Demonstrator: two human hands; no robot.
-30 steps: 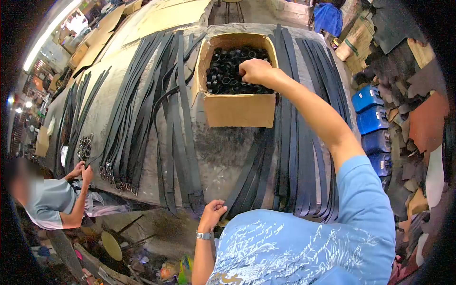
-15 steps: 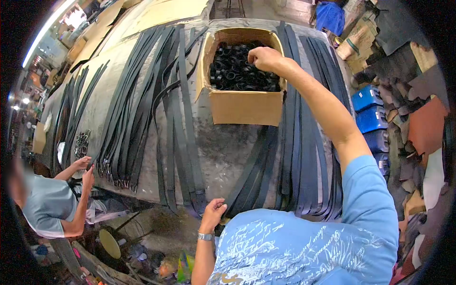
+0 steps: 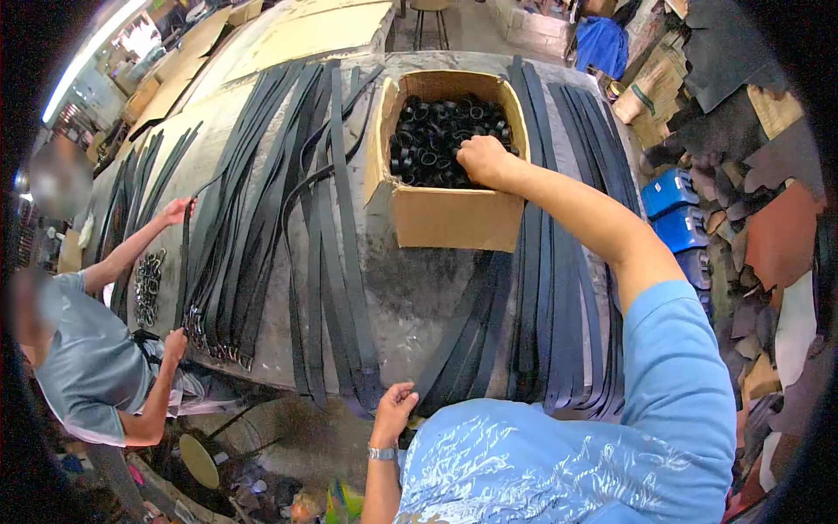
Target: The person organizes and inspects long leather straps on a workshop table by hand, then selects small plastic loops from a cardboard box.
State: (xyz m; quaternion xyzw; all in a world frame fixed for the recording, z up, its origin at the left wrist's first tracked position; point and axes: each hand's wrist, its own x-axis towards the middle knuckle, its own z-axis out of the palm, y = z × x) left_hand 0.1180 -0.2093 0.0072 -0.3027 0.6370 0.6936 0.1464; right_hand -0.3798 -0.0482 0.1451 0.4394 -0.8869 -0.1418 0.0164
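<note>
My right hand (image 3: 485,162) is inside an open cardboard box (image 3: 458,218), near its right front part. Its fingers are curled, with the tips down among many small black loops (image 3: 428,135); whatever they grip is hidden. At the table's near edge, my left hand (image 3: 395,410) is closed, thumb against bent fingers, beside the ends of black straps (image 3: 463,349). What lies in that pinch is too small to make out.
Long black straps (image 3: 231,201) lie in rows on the dark table (image 3: 410,297). At the left, a co-worker (image 3: 109,349) holds a strap over a row with metal clips. Blue cases (image 3: 679,229) and leather scraps (image 3: 777,236) are stacked at the right.
My right hand has come lower and nearer within the box, down onto the loops. My left hand stays near the strap ends. The co-worker's hands have spread apart along a strap.
</note>
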